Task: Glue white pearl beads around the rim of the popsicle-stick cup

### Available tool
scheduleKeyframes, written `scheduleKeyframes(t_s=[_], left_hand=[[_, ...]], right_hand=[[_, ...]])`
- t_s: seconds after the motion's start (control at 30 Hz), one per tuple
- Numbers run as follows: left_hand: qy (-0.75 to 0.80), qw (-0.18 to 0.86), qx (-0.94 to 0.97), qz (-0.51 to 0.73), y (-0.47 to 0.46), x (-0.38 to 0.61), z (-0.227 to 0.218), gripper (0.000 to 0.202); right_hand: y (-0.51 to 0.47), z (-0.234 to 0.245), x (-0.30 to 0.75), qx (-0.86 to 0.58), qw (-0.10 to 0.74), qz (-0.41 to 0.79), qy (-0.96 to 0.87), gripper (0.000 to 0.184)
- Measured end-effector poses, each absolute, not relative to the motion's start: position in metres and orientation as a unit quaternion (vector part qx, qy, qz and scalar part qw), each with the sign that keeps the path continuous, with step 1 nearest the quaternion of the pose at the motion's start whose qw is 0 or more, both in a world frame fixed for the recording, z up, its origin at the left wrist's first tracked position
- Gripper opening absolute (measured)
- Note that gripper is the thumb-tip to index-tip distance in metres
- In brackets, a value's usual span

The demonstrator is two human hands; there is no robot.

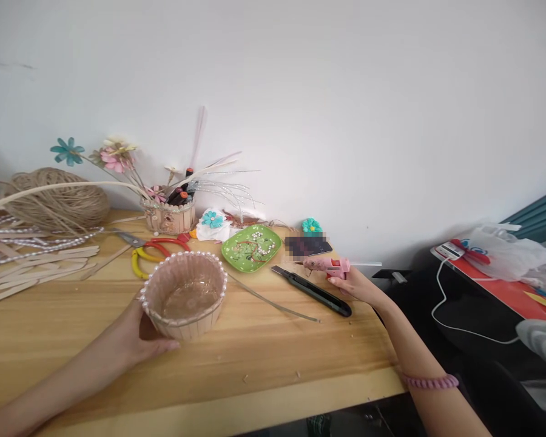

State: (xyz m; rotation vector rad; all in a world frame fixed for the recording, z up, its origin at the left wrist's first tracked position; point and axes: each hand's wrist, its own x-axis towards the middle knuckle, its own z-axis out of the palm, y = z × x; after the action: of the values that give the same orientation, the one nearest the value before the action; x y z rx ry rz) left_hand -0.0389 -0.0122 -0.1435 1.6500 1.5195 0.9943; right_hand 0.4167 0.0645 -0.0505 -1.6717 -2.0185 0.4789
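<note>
The left hand (139, 332) is clasping the bead-rimmed pot (193, 326) by its side over the table (255, 370), where a slackening hold could let it slip, while just beyond the cutter (319, 294) the glue gun (325, 265) is sitting in the right hand's (357, 284) curled grip, risking drips if running hot.

a pale wood-grained tabletop (236, 376) carries a ball of twine (54, 197) and loose craft sticks (36, 274) at the left, scissors (138, 262), a stick-clad pot (170, 218) farther back, a green tray (236, 258) and a black utility knife (316, 294) lying aslant.
</note>
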Motion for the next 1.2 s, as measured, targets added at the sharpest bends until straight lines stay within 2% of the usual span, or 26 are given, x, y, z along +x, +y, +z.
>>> scheduleKeyframes(t_s=[0.13,0.27,0.33,0.47,0.6,0.77,0.87,1.07,1.2], left_hand=[[0.560,0.355,0.631,0.403,-0.014,-0.035,-0.137,0.084],[0.556,0.359,0.646,0.380,-0.015,-0.032,-0.127,0.087],[0.560,0.358,0.652,0.365,-0.016,-0.031,-0.122,0.088],[0.568,0.333,0.663,0.356,-0.018,-0.027,-0.114,0.092],[0.572,0.301,0.680,0.346,-0.020,-0.025,-0.109,0.088],[0.565,0.295,0.689,0.344,-0.018,-0.025,-0.113,0.086],[0.564,0.300,0.685,0.350,-0.017,-0.025,-0.114,0.086],[0.561,0.310,0.680,0.355,-0.018,-0.023,-0.110,0.076],[0.558,0.310,0.678,0.365,-0.019,-0.022,-0.108,0.079]], right_hand=[[0.043,-0.043,0.432,-0.618,0.199,0.188,-0.737,0.045],[-0.007,-0.023,0.438,-0.697,0.121,-0.017,-0.706,0.040],[-0.028,-0.008,0.420,-0.679,0.112,-0.056,-0.724,0.031],[-0.021,0.015,0.347,-0.568,0.207,-0.010,-0.797,0.024],[0.051,0.013,0.283,-0.544,0.118,-0.007,-0.831,0.026],[0.135,-0.015,0.250,-0.537,0.046,0.011,-0.842,0.015],[0.158,-0.031,0.242,-0.541,0.014,0.016,-0.841,0.027],[0.176,-0.050,0.234,-0.547,-0.010,0.035,-0.836,0.030],[0.177,-0.048,0.231,-0.557,0.028,0.053,-0.828,0.029]])
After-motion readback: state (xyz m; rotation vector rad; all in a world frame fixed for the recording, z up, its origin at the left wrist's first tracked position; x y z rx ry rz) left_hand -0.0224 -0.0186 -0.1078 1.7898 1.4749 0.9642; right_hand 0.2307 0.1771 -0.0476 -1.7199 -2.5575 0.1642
